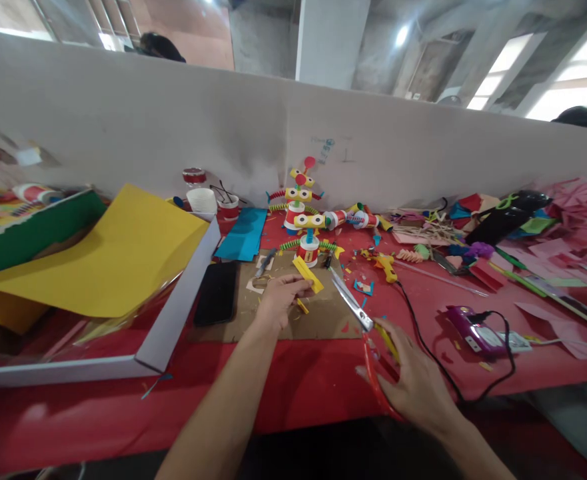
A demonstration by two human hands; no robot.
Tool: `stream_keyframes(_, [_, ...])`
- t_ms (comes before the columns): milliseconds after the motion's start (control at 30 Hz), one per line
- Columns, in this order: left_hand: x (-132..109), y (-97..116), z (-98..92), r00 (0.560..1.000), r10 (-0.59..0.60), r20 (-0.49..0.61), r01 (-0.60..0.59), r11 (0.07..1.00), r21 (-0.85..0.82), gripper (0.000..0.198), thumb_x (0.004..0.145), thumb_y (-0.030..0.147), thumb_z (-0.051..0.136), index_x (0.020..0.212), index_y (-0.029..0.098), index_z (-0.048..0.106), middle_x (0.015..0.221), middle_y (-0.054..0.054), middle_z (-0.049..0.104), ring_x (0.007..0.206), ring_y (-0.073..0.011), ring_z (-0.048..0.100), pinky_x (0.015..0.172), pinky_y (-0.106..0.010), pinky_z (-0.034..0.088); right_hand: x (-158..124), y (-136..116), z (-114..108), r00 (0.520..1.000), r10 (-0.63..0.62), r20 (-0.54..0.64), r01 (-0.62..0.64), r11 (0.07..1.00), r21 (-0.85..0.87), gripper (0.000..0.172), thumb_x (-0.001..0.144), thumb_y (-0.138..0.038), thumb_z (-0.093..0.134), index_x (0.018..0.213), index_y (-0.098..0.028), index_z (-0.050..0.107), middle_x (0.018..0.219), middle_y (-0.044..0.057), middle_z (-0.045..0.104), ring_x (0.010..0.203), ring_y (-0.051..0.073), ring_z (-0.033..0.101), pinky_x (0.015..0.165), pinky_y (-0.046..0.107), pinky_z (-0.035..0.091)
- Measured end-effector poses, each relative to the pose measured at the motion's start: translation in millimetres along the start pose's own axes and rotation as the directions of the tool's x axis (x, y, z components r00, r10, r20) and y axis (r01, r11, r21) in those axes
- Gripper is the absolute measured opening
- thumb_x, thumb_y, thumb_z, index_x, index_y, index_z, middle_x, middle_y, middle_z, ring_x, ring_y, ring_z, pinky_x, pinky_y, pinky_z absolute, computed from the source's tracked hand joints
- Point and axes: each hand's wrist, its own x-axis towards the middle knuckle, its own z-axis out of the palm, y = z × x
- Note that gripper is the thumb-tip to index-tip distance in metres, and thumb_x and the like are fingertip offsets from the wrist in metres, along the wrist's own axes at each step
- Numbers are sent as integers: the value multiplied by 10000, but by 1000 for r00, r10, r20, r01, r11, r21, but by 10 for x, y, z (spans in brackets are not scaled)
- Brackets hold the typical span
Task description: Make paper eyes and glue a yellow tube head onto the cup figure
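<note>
My left hand (pixel 280 299) pinches a yellow paper strip (pixel 307 273) above a brown cardboard mat (pixel 318 319) on the red table. My right hand (pixel 413 380) grips red-handled scissors (pixel 360 313), whose blades point up and left toward the strip, slightly apart from it. Just behind the strip stands a paper-cup robot figure (pixel 300 213) in red, yellow and white with spring arms. Small paper scraps lie around the mat.
A black phone (pixel 216 293) lies left of the mat. A white box lid (pixel 173 313) holds yellow sheets (pixel 118 257). A blue sheet (pixel 246 233), paper cups (pixel 202 200), a purple glue gun (pixel 470 327) with black cord, and pink paper piles (pixel 573 213) crowd the right. A white partition (pixel 273 127) backs the table.
</note>
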Motion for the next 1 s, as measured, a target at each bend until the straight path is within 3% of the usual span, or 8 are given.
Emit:
stream_keyframes(200, [-53,18,34,1000,-3,1,3,1000,-8,154,530,179,730,636,130,629,574,-18,630,529,-104,611,408,-176,185,30,-98,165,1000,-15,6,16,999,-50,719,709,-510,607,1297,-196,338,1237,156,535,1113,318,546,838,437,510])
stream_keyframes(433, [-62,35,20,999,20,42,-19,999,-33,154,525,191,705,628,137,604,519,20,570,491,-65,544,424,-181,185,91,-167,136,1000,14,-6,-14,999,-35,643,703,-393,605,1280,-230,373,1216,123,557,1076,295,571,795,412,526])
stream_keyframes(800, [-59,39,39,999,37,-20,-38,994,-104,128,530,178,661,628,130,594,640,-21,644,518,-78,578,410,-171,179,63,-242,160,1000,13,-14,-14,999,-40,689,715,-514,605,1291,-212,376,1219,123,549,1098,292,556,824,424,520])
stream_keyframes(1000, [-84,25,53,999,43,14,-42,997,-60,109,535,156,655,638,129,632,600,-6,629,482,-53,540,423,-176,197,80,-226,167,1000,31,3,-31,999,-14,639,745,-486,594,1286,-232,366,1234,110,540,1129,283,532,836,413,515])
